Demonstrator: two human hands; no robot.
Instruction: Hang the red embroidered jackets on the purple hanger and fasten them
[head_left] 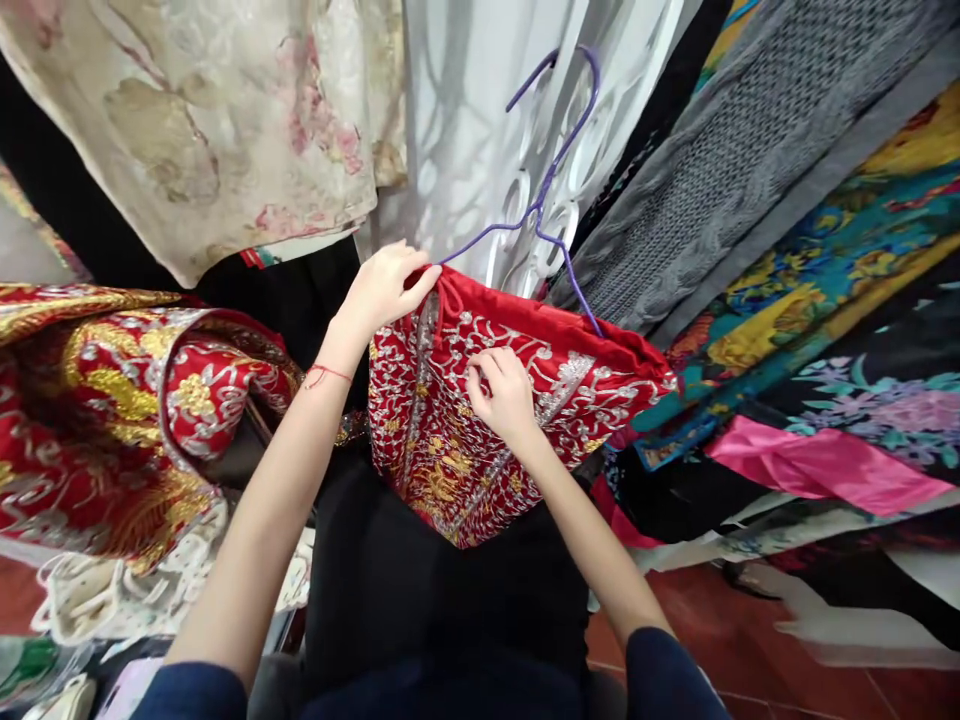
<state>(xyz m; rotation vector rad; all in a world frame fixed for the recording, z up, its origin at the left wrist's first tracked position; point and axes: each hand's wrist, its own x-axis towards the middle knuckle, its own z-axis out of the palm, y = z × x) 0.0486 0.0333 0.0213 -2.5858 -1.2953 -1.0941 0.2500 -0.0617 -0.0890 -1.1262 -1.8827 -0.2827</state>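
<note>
A red skirt-like garment (450, 440) with silver and gold embroidery hangs in front of my body, its plain red waistband (517, 305) at the top. A purple hanger (538, 205) stands above it; the right arm runs into the waistband. At the waistband's left corner my left hand (391, 285) is closed on the cloth, thumb on the front, beside the hanger's left end. A thin red tie (448, 298) loops down near the thumb. My right hand (504, 395) is in front of the embroidery, fingers curled towards the thumb; anything between them is too small to see.
On the left lies another red and gold embroidered garment (187, 400) above white strappy items (112, 590). Cream floral cloth (247, 130) hangs at upper left. A grey knit (720, 170) and several patterned garments hang on the right. White curtain (465, 110) is behind the hanger.
</note>
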